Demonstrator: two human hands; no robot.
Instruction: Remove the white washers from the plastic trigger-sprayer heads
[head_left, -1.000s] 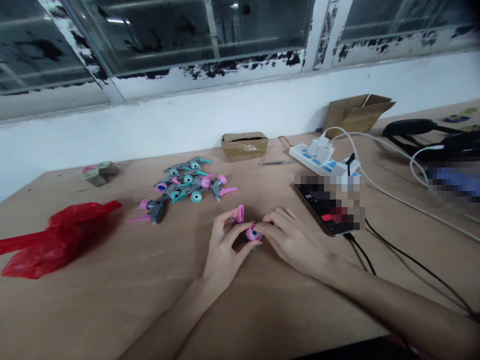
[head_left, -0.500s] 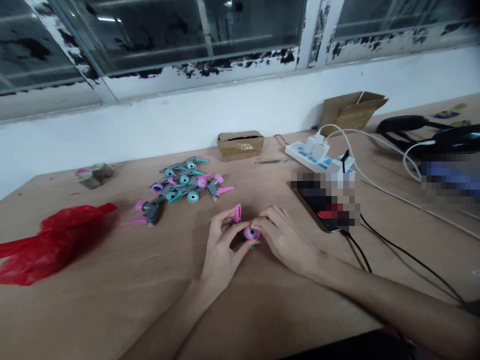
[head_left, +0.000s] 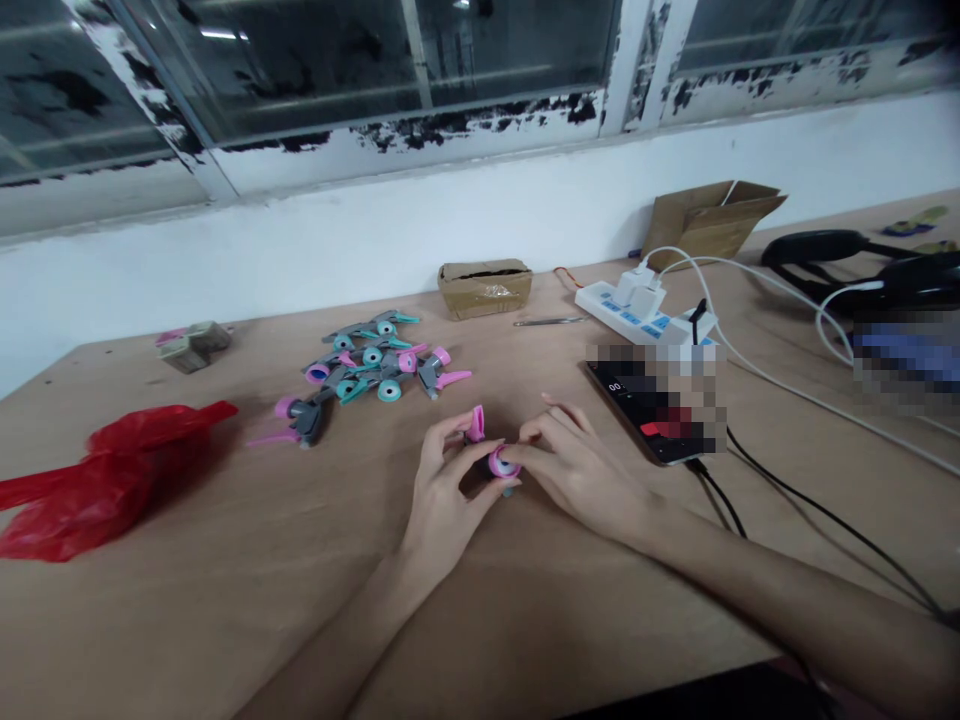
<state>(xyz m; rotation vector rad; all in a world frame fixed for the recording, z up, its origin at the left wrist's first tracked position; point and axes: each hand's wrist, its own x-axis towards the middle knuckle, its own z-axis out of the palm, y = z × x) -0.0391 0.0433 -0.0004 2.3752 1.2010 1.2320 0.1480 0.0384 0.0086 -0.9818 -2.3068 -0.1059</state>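
My left hand (head_left: 442,490) is closed around a pink-and-grey trigger sprayer head (head_left: 504,464), its thumb and forefinger on either side of the round pink collar. The pink lever (head_left: 477,425) sticks up behind those fingers, and most of the grey body is hidden. My right hand (head_left: 581,465) is curled at the collar from the right, a fingertip pressed to its opening. Its thumb is hidden, so anything small in its fingers cannot be seen. Beyond lies a heap of similar grey sprayer heads (head_left: 389,391) with teal or pink parts; a pink-and-grey one (head_left: 306,418) lies nearer.
A red plastic bag (head_left: 120,480) and grey blocks (head_left: 191,345) are on the left. A small cardboard box (head_left: 486,292), metal tweezers-like tool (head_left: 551,322) and power strip (head_left: 619,315) stand behind. A phone (head_left: 637,405) with cables lies right; an open carton (head_left: 697,225) is behind.
My right hand has shifted slightly right and its outer fingers have lifted, with one fingertip now at the collar's opening. My left hand keeps the same hold. The view has shifted slightly.
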